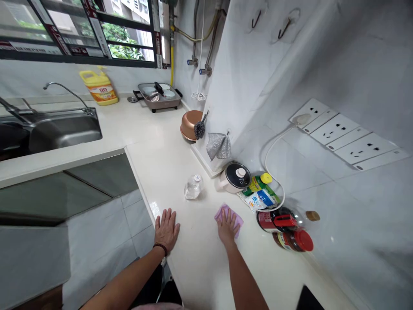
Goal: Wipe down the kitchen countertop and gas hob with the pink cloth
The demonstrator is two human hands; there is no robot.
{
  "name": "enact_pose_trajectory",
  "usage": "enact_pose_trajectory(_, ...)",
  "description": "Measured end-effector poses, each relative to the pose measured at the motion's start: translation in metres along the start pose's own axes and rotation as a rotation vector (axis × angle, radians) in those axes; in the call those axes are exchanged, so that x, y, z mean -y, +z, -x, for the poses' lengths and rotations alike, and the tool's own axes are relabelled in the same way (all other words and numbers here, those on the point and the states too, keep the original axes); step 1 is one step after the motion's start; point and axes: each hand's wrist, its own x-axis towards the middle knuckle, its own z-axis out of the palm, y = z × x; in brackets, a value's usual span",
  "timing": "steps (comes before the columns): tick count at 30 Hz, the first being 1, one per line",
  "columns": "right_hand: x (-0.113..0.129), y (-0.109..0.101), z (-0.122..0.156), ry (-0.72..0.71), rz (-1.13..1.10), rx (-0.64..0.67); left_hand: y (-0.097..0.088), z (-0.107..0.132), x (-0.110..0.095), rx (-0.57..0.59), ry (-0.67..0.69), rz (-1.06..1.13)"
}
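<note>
Pink cloth [238,221] lies on the table [200,262], right of centre. Right hand [227,229] is flat on it, fingers spread, not gripping. The cloth pokes out past the fingertips, far and right, with no clear long axis. Left hand [167,229] is open, palm down at the table's left edge, well apart. Glass jar [192,187] sits farther off between them, red-lidded jars [295,240] to the right.

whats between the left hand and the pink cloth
Only bare white countertop, as the head view shows, lies between the left hand and the pink cloth under the right hand. The small clear glass jar stands farther back.
</note>
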Motion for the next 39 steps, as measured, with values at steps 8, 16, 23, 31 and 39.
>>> enact_pose_trajectory(8,0.014,-0.020,-0.049,-0.040,-0.045,0.025,0.004,0.001,0.003,-0.001,-0.006,0.051)
enact_pose_trajectory(16,0.045,-0.042,-0.102,-0.040,-0.112,0.052,0.009,0.002,0.007,-0.026,0.027,0.000)
enact_pose_trajectory(23,0.047,-0.039,-0.066,-0.058,-0.076,0.040,0.009,0.001,0.006,-0.011,0.018,0.009)
enact_pose_trajectory(31,0.044,0.000,0.040,-0.104,0.023,0.009,0.002,0.000,0.002,0.008,0.010,0.027)
enact_pose_trajectory(39,0.020,0.047,0.182,-0.088,-0.017,0.047,-0.006,0.000,-0.001,0.038,-0.002,0.024)
